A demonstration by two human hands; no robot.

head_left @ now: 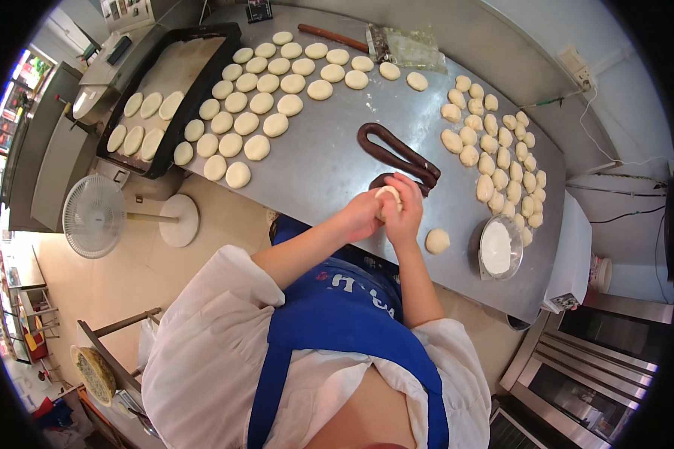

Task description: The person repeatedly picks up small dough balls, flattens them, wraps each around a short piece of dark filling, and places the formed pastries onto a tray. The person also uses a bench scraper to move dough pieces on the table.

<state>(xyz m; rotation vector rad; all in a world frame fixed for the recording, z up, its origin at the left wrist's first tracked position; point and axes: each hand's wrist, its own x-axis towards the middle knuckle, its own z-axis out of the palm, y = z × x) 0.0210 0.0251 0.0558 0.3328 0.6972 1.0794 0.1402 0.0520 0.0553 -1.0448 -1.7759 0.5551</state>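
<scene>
Holding a pale dough piece over the near part of the steel table, cupped and pinched between left hand and right hand, with both pressed close around it. Probably at the wrapping or closing step, judging by the dark paste rope just beyond the hands, though with the dough's inside hidden from view. Looks next to call for gathering the dough tight without tearing, then pressing flat like the dough rounds at the table's left.
</scene>
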